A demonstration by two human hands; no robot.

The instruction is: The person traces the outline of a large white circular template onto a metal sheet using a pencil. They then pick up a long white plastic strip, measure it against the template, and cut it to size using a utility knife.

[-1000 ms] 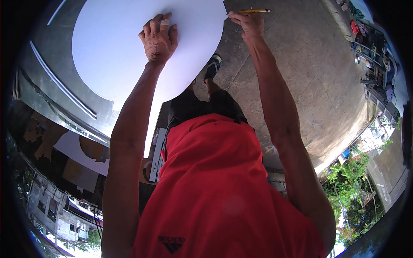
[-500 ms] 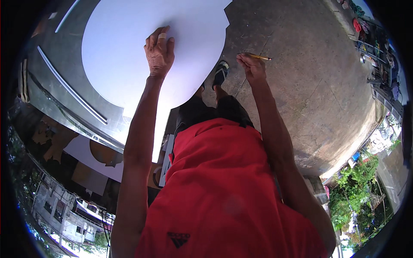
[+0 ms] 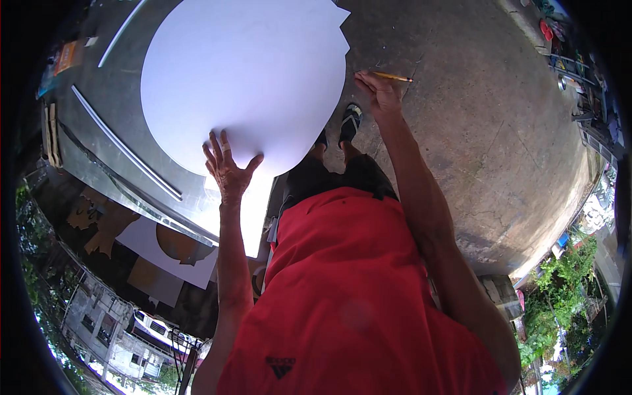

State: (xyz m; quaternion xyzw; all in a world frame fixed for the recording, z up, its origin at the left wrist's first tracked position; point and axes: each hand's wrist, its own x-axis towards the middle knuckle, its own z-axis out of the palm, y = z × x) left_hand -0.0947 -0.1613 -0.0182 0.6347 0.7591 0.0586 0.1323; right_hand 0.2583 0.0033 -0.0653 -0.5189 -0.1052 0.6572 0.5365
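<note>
A large white sheet (image 3: 243, 72) with a rounded outline and pointed notches on its right edge lies on the grey tabletop (image 3: 108, 131). On the near left part of the sheet rests my left hand (image 3: 229, 170), fingers spread and nothing held; a light band wraps one finger. Off the sheet's right edge, above the floor, my right hand (image 3: 380, 95) pinches a yellow pencil (image 3: 394, 77). The pencil's shaft points out to the right. Its other end is hidden by my fingers.
Two thin pale strips, one near (image 3: 128, 151) and one far (image 3: 120, 34), lie left of the sheet. Cut-out sheets (image 3: 168, 250) lie below the table's left edge. Concrete floor (image 3: 474, 131) extends right; my sandalled foot (image 3: 351, 124) stands by the table.
My left hand has slid back toward me, from the sheet's middle to its near left part, and its fingers have spread. My right hand has shifted slightly left and away, still with the pencil.
</note>
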